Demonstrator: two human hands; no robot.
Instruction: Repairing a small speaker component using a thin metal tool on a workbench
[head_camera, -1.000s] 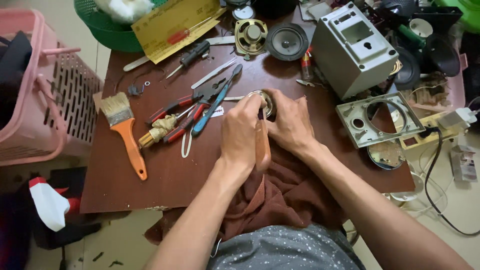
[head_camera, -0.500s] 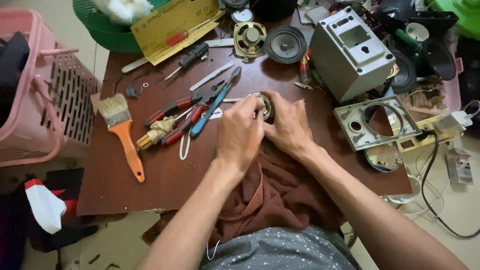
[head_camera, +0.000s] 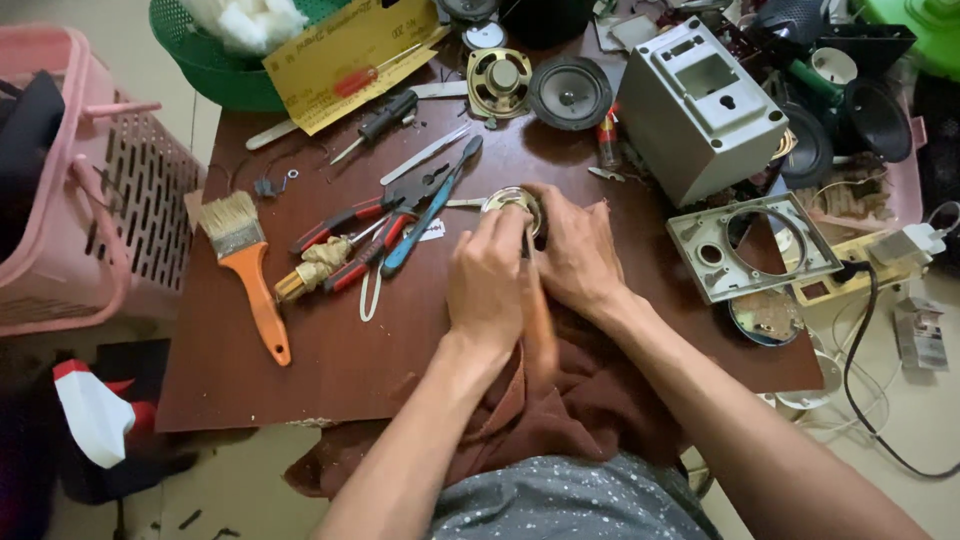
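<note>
- Two hands meet at the middle of the brown counter (head_camera: 300, 380). Your left hand (head_camera: 487, 285) and right hand (head_camera: 575, 255) are both curled around a small round metal part (head_camera: 512, 200), which sits on the counter just past your fingertips.
- Left hand: fingers bent and closed, gripping a slim tool with an orange-brown handle (head_camera: 540, 335) that runs back toward your body. Its tip is hidden between your hands, so I cannot tell where it touches.
- Right hand: closed loosely over the right side of the round part, steadying it. How firm that hold is cannot be judged.
- Change over the last second: next to none. Both hands keep the same place and the same grip, and the round part has not shifted. That points to fine, stationary work on the part, not a move to another item.
- Just left of the round part: blue-handled pliers (head_camera: 430, 205), red-handled pliers (head_camera: 345, 220) and a paintbrush with an orange handle (head_camera: 250, 270), all untouched.
- Further off: two loose speakers (head_camera: 570, 92), a grey plastic housing (head_camera: 700, 110) and a grey faceplate (head_camera: 750, 250) to your right.
- A brown cloth (head_camera: 590, 410) lies under your wrists, over your lap.
</note>
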